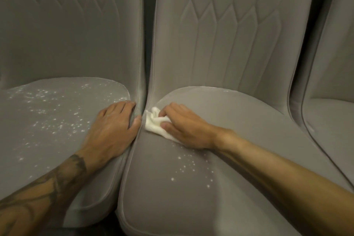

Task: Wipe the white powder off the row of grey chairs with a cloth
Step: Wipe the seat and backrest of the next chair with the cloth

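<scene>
Left grey chair (47,130) is carrying scattered white powder (57,113). Left hand (113,128) is resting on its right edge, fingers released, flat. White cloth (153,124) is lying at back-left seat corner of middle chair (249,136), right hand (185,130) fingers grasping it; more powder speckling that seat.

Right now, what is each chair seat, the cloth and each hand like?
left seat: speckled with white powder.
middle seat: a few specks near front.
right seat: no clear specks.
cloth: crumpled, on middle seat.
left hand: resting on left seat's edge.
right hand: gripping cloth.
</scene>
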